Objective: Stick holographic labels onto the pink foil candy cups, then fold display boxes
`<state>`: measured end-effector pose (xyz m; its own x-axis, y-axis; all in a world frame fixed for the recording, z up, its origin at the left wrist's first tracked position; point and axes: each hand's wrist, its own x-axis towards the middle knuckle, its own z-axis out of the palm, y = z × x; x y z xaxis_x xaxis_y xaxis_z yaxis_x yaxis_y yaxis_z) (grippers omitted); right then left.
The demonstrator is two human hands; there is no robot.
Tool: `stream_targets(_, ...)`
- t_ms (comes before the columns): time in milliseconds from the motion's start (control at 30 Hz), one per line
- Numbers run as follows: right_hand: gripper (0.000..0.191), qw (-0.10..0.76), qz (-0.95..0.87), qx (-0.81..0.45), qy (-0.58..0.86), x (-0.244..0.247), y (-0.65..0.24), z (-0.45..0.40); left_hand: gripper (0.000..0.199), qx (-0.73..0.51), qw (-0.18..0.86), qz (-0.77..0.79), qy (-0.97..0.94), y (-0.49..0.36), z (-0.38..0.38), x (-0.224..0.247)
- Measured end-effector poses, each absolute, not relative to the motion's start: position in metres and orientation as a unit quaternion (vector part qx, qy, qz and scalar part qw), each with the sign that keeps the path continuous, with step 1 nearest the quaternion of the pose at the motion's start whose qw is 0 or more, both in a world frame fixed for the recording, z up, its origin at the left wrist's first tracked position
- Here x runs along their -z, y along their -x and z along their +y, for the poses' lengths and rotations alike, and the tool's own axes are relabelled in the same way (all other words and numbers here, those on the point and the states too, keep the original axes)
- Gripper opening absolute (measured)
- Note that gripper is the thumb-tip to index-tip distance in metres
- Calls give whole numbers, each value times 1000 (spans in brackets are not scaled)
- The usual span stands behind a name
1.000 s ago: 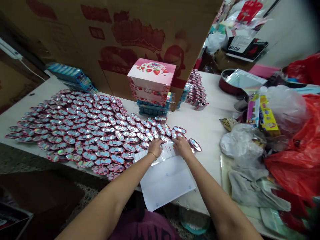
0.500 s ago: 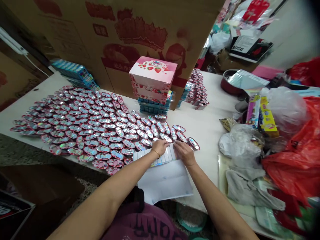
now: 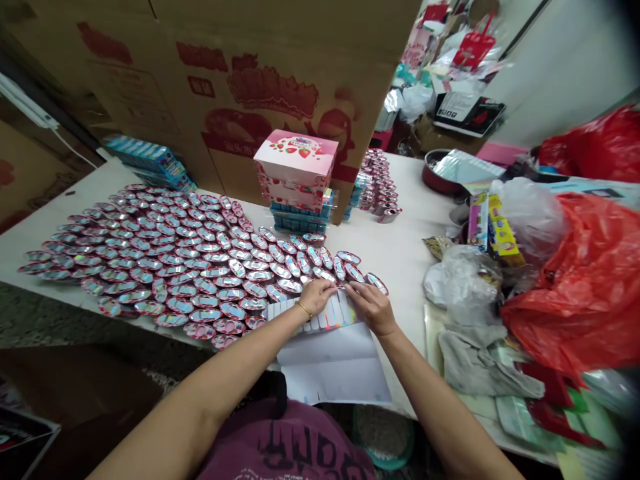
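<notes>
Fingers bent and nearly closed, the left hand (image 3: 319, 297) and right hand (image 3: 371, 308) nearly meet at the far edge of the sheet (image 3: 329, 314). It lies beneath them, over paper (image 3: 336, 370), probably to keep that edge near the packs (image 3: 205, 283) beyond. Fingertips hide any grip; I cannot tell what they pinch.

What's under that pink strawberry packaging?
Blue packaging shows beneath the pink strawberry packaging, which covers the blue packaging's top; the tabletop underneath can't be seen.
</notes>
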<state>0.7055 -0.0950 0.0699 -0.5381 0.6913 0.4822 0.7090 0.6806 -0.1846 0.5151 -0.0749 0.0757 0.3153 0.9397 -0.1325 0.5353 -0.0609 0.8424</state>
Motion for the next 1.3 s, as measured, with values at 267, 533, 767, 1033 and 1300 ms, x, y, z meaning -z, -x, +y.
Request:
stream_targets(267,26,290,-882,3,370,-102,-710,-110,20,-252,439,529,-681,-517,-73,-87)
stream_targets(533,15,285,-763,-225,534,-187,-724,-150,20,-188,382,600,-677,-565,-53,-81)
stream_targets(767,21,416,-528,-401,623,-207,-710,-163,38,-295,471,562,-612,-555,-53,-86)
stream_targets(1033,23,487,-304,-522,631,-127,-594,-207,56,-359,691,465,-422,-418,-198,-99)
stream_targets(1300,26,413,-272,-610,619,-67,-472,-218,32,-370,562,673,-305,-326,-240,-64)
